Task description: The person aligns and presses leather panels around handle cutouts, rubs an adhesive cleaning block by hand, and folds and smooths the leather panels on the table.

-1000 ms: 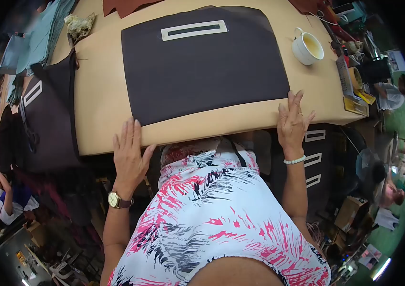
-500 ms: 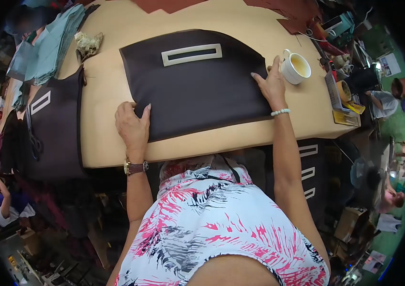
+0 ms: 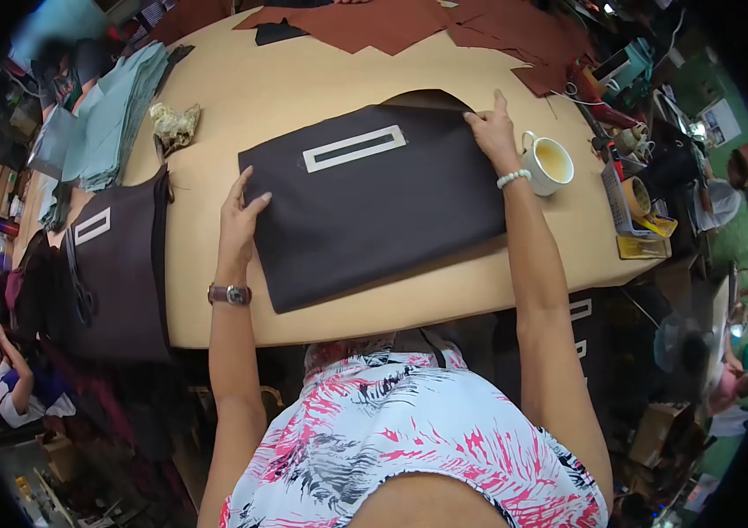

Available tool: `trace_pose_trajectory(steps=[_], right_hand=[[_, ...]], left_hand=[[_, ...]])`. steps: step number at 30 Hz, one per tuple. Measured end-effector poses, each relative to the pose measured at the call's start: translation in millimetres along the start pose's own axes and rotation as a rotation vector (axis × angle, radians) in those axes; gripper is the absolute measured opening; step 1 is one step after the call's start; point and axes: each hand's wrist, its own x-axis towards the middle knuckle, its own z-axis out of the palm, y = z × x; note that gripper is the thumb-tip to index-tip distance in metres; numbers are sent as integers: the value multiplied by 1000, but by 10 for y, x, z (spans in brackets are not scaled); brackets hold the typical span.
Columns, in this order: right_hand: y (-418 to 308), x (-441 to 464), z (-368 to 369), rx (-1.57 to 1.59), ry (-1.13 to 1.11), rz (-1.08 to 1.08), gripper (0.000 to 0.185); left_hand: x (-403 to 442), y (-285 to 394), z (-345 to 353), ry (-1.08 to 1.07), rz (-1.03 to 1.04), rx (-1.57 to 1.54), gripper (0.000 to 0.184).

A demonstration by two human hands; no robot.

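A dark brown sheet of leather-like material [image 3: 383,207] lies aslant on the table before me. A pale rectangular frame with a slot [image 3: 354,148] sits near its far edge. My left hand [image 3: 237,216] is at the sheet's left edge, thumb and fingers apart. At the far right corner, my right hand [image 3: 493,139] pinches the sheet between thumb and fingers, with the index finger pointing up. That far right edge bows up off the table. A white cup with yellowish liquid [image 3: 552,165] stands just right of my right wrist.
More dark pieces with a pale frame [image 3: 123,264] hang over the table's left edge, scissors [image 3: 81,295] on them. Folded grey-green material [image 3: 114,123] and a crumpled pale lump [image 3: 174,126] lie far left. Reddish-brown pieces [image 3: 374,26] cover the far side. A basket [image 3: 622,198] stands right.
The sheet has turned counterclockwise, its left end coming nearer to me and its far right edge lifting. My left hand has moved up along the left edge; my right hand now grips the far corner.
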Motion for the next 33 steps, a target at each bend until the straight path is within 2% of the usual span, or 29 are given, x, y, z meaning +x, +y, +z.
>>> trace_pose_trajectory(steps=[3, 5, 6, 7, 9, 11, 13, 15, 18, 19, 21, 23, 24, 26, 27, 28, 30, 31, 32, 33], right_hand=[[-55, 223, 145, 4, -1, -57, 69], [-305, 242, 58, -3, -162, 76, 66], [-144, 320, 232, 87, -39, -101, 61], [-158, 358, 307, 23, -43, -30, 60], [-274, 380, 264, -31, -97, -81, 57], [-458, 235, 110, 116, 23, -159, 65], [-630, 78, -158, 247, 134, -295, 71], [-798, -137, -547, 282, 127, -247, 72], [-761, -426, -995, 415, 138, -215, 73], [-677, -500, -1117, 421, 210, -254, 72], [-512, -675, -1349, 435, 351, -340, 72], [-317, -982, -1656, 361, 405, -228, 69], [-94, -1078, -1825, -60, 594, -457, 60], [288, -1505, -2137, -266, 662, -373, 54], [422, -1846, -2291, -268, 637, -232, 47], [555, -2188, -2445, -276, 606, -91, 42], [934, -2921, -2723, -189, 584, 194, 58], [1033, -3314, -2857, -82, 576, 454, 67], [1150, -3694, -2993, -61, 591, 592, 65], [1286, -4078, -3162, -223, 562, 688, 65]], left_hand=[[411, -111, -69, 4, 40, 153, 47], [652, -154, -135, -53, 49, 170, 44], [639, -48, -78, -64, -18, 176, 45], [566, 97, -56, -78, -85, 185, 46], [592, 114, -120, -137, -1, 213, 48], [452, 322, -33, -131, 83, 180, 51], [366, 504, -19, -239, 199, 133, 52], [241, 754, -6, -351, 156, 63, 49], [112, 999, 163, -384, 165, -204, 43], [-25, 1137, 333, -312, 179, -229, 43], [-96, 1227, 436, -325, 162, -243, 44], [-238, 1245, 704, -420, 247, -179, 44], [-348, 1255, 876, -463, 291, -148, 44], [-646, 1234, 1260, -635, 288, -88, 51], [-763, 1168, 1416, -752, 401, 55, 53], [-900, 1090, 1578, -908, 369, 77, 55], [-1218, 911, 1939, -1186, 105, 160, 57], [-1416, 840, 2158, -1332, 114, 161, 56], [-1581, 688, 2330, -1453, 77, 154, 57], [-1763, 605, 2479, -1557, 9, 130, 56]])
